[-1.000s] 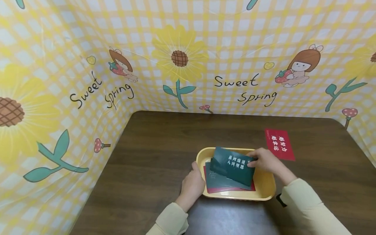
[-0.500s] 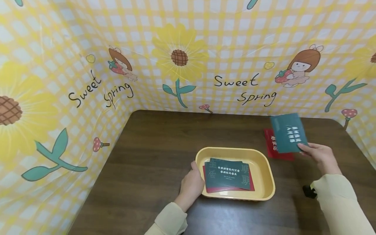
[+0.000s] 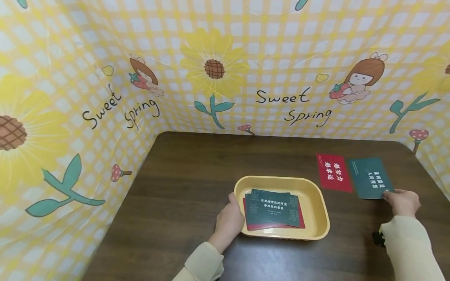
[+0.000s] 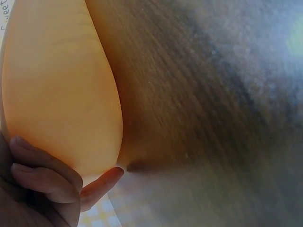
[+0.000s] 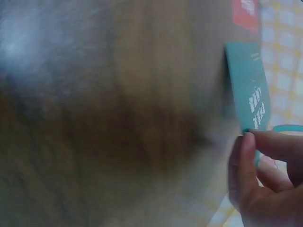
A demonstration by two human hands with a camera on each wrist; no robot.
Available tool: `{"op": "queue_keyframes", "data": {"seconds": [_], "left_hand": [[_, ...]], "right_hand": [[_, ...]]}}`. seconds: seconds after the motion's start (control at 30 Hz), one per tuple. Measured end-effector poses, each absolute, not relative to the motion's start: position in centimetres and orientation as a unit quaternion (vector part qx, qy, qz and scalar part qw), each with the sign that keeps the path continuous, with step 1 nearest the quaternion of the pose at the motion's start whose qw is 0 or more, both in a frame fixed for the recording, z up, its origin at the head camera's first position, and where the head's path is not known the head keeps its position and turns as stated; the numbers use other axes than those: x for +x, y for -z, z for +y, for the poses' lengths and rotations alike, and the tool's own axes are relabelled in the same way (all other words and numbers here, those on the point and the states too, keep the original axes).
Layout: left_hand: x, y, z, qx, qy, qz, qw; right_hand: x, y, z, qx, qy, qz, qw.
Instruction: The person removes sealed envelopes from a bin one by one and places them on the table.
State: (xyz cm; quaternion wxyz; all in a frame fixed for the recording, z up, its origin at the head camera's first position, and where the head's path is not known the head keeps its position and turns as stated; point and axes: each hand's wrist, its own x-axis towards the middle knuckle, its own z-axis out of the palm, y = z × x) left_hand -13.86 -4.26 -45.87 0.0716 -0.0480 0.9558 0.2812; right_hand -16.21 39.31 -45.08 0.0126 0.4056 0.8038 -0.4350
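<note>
Table [image 3: 183, 175]: bears tray & 2 cards. Tray [image 3: 314, 212]: may skid or tip if L hand [image 3: 229, 223] pushes its wall too hard. Tray contents: card stack [image 3: 272, 214], teal on top, w/ red edge showing beneath; edges misaligned, so a jolt would prob. spread it. Held teal card [image 3: 369, 175]: on or just above table, right of lone red card [image 3: 334, 172], gap btwn; can't tell if fully flat. Likely faults: creased corner if squeezed; overlap if dragged sideways. L-hand fingers: bent against tray wall, thumb at rim. R hand [image 3: 402, 201]: thumb & fingertips pinch card's near corner.
</note>
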Motion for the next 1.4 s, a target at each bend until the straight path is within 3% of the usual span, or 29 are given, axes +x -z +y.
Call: {"op": "queue_keyframes", "data": {"seconds": [0.2, 0.63, 0.83, 0.93, 1.1, 1.23, 1.4], "left_hand": [[-13.8, 45.8, -4.2, -0.042, -0.282, 0.956, 0.071], [-13.8, 45.8, -4.1, -0.045, -0.298, 0.951, 0.076], [-14.0, 45.8, -4.2, -0.056, -0.293, 0.950, 0.090], [-14.0, 45.8, -4.3, -0.056, -0.293, 0.950, 0.091], [-14.0, 45.7, -4.4, -0.045, -0.287, 0.954, 0.071], [-13.9, 45.4, -4.4, -0.036, -0.285, 0.956, 0.062], [-13.8, 45.5, -4.2, -0.038, -0.286, 0.955, 0.070]], "right_hand": [[-16.1, 46.3, 38.7, 0.392, 0.356, 0.847, -0.040], [-16.0, 47.0, 38.4, 0.345, 0.299, 0.887, -0.067], [-17.4, 44.9, 34.5, 0.195, 0.267, 0.932, -0.152], [-17.9, 43.2, 31.1, 0.116, 0.271, 0.941, -0.164], [-17.7, 41.8, 24.6, 0.010, 0.291, 0.950, -0.109], [-16.7, 42.7, 20.6, -0.075, 0.266, 0.961, -0.013], [-15.7, 44.7, 18.3, -0.109, 0.169, 0.977, 0.070]]}}
